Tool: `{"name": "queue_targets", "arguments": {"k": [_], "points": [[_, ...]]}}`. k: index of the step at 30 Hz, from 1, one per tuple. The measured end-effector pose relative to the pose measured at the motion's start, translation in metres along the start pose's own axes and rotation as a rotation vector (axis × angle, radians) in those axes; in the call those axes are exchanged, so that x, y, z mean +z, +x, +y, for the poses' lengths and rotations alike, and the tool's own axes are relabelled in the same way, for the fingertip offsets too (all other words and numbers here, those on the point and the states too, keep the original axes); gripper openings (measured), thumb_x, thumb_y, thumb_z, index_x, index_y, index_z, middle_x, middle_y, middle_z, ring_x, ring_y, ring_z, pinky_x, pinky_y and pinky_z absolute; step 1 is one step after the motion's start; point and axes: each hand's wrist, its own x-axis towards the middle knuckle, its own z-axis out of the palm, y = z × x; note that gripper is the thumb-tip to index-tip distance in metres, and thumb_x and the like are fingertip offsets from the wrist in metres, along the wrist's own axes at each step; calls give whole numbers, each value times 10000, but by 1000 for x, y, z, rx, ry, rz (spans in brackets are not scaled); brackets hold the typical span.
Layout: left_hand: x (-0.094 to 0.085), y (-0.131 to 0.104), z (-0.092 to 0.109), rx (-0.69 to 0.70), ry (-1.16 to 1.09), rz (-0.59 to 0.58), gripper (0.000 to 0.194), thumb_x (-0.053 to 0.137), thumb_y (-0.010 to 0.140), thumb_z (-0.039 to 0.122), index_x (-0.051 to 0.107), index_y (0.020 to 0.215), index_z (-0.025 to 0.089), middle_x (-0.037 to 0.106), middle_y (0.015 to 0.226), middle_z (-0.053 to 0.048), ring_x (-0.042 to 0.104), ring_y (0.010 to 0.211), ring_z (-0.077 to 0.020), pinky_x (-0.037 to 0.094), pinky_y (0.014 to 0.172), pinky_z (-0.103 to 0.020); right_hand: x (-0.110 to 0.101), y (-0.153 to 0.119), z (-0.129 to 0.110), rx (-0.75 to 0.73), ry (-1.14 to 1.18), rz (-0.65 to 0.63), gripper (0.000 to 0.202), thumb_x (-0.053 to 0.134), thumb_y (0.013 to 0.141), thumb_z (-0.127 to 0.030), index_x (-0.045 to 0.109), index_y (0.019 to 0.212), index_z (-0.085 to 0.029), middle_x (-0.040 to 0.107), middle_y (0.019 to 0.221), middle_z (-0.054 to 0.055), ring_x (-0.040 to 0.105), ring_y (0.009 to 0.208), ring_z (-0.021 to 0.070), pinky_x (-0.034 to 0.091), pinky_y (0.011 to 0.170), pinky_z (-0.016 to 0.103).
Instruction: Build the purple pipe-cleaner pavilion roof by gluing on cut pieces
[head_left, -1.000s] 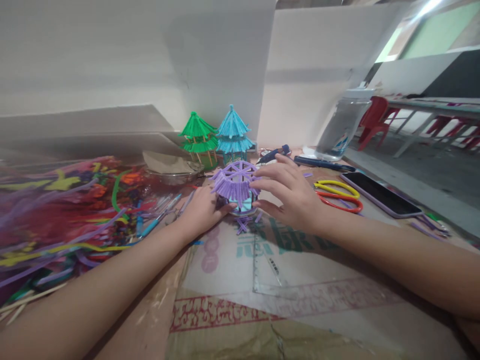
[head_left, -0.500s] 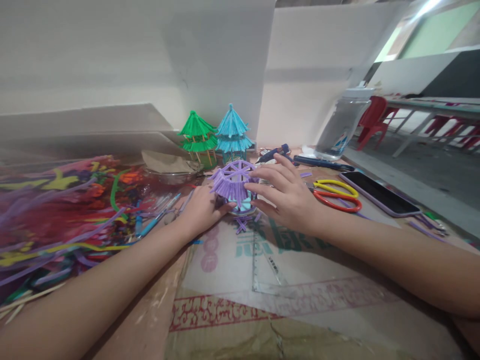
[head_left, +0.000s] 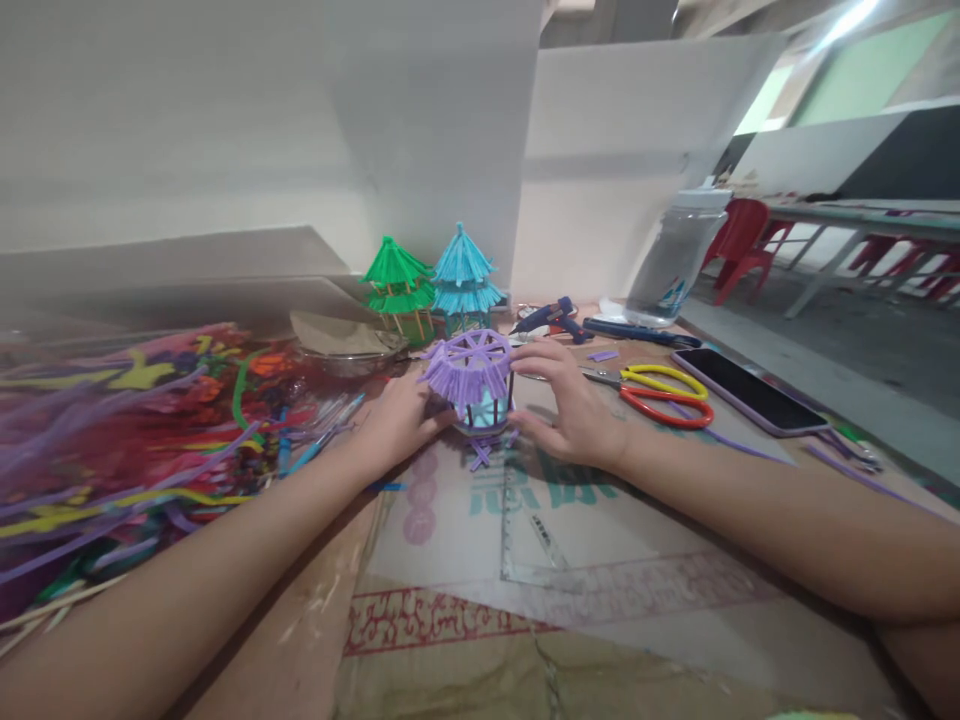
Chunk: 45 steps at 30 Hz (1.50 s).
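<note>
Between my hands stands a small purple model pavilion point(head_left: 466, 378), its roof fringed with fuzzy strips and topped by a spoked ring. Dark posts and a light blue floor show under the roof. My left hand point(head_left: 401, 420) grips its left side, the thumb at the base and the other fingers partly hidden behind. On the other side, my right hand point(head_left: 566, 405) has its fingers spread and curved, fingertips at the roof edge and the thumb close to the base. Small purple crossed strips point(head_left: 481, 455) lie at the pavilion's front.
Behind stand a green model pavilion point(head_left: 396, 275) and a blue one point(head_left: 463, 270). Right are a glue gun point(head_left: 541, 317), scissors point(head_left: 667, 395), a phone point(head_left: 757, 390) and a water bottle point(head_left: 675, 260). Colourful pipe cleaners point(head_left: 135, 430) heap at left. A clear ruler point(head_left: 540, 545) lies in front.
My right hand has come lower beside the pavilion, its fingers moving from above the roof to the right edge. My left hand stays on the left side. The view has shifted slightly.
</note>
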Motion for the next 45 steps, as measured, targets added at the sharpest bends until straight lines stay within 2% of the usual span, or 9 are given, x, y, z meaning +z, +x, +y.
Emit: {"name": "queue_targets", "arguments": {"k": [3, 7, 10, 13, 16, 20, 24, 29, 45], "points": [[-15, -1, -2, 44, 33, -101, 282, 626, 886, 304, 731, 1141, 243, 725, 1202, -98, 689, 1089, -272, 554, 957, -392, 0, -2, 7, 148, 49, 26, 513, 646, 901, -398, 466, 1332, -186, 588, 1288, 174, 555, 1232, 299, 476, 1033, 518], [-49, -6, 2, -129, 327, -251, 259, 522, 872, 266, 754, 772, 206, 744, 771, -104, 700, 686, -279, 553, 679, -381, 2, -3, 18, 525, 177, 64, 212, 518, 965, -416, 550, 954, -206, 618, 884, 46, 593, 847, 201, 504, 801, 359], [-77, -6, 20, -160, 512, -170, 356, 469, 912, 291, 688, 646, 200, 692, 664, -111, 662, 617, -300, 520, 650, -418, 4, -2, 23, 691, 250, -36, 346, 414, 995, -377, 507, 702, -216, 542, 650, -7, 538, 663, 160, 442, 647, 288], [-92, -6, 46, -49, 399, 39, 330, 476, 963, 376, 717, 817, 204, 722, 848, -97, 683, 804, -288, 533, 783, -424, 8, -1, 22, 718, 265, -92, 219, 497, 921, -292, 617, 768, -192, 603, 650, -9, 562, 621, 152, 427, 599, 269], [-86, -8, 62, 101, 284, 178, 362, 560, 952, 500, 701, 1129, 217, 691, 1165, -117, 630, 1119, -313, 492, 992, -465, 9, 1, 17, 698, 272, -177, 161, 561, 863, -237, 703, 919, -182, 700, 743, 14, 619, 659, 167, 470, 636, 283], [-63, -13, 66, 209, 261, 200, 578, 661, 914, 497, 531, 1415, 239, 527, 1477, -145, 478, 1367, -342, 360, 1166, -524, 9, 2, 13, 563, 273, -330, 185, 558, 906, -268, 708, 950, -169, 738, 852, 50, 644, 744, 192, 504, 719, 323], [-51, -13, 64, 228, 294, 207, 511, 669, 921, 433, 555, 1377, 233, 540, 1465, -147, 484, 1361, -343, 360, 1166, -526, 12, 0, 16, 520, 284, -396, 199, 507, 947, -265, 668, 887, -165, 707, 818, 43, 624, 734, 181, 476, 705, 300], [-50, -12, 62, 274, 318, 246, 407, 624, 936, 315, 589, 1326, 203, 567, 1439, -150, 484, 1365, -342, 368, 1156, -542, 15, -3, 18, 531, 283, -409, 185, 490, 959, -259, 621, 854, -182, 676, 797, 37, 611, 738, 176, 444, 692, 280], [-42, -10, 59, 301, 406, 355, 306, 653, 928, 264, 653, 1222, 178, 640, 1377, -135, 543, 1329, -327, 377, 1167, -537, 15, -1, 16, 568, 293, -446, 160, 457, 957, -263, 559, 853, -197, 614, 766, 25, 561, 704, 179, 409, 689, 292]]}}
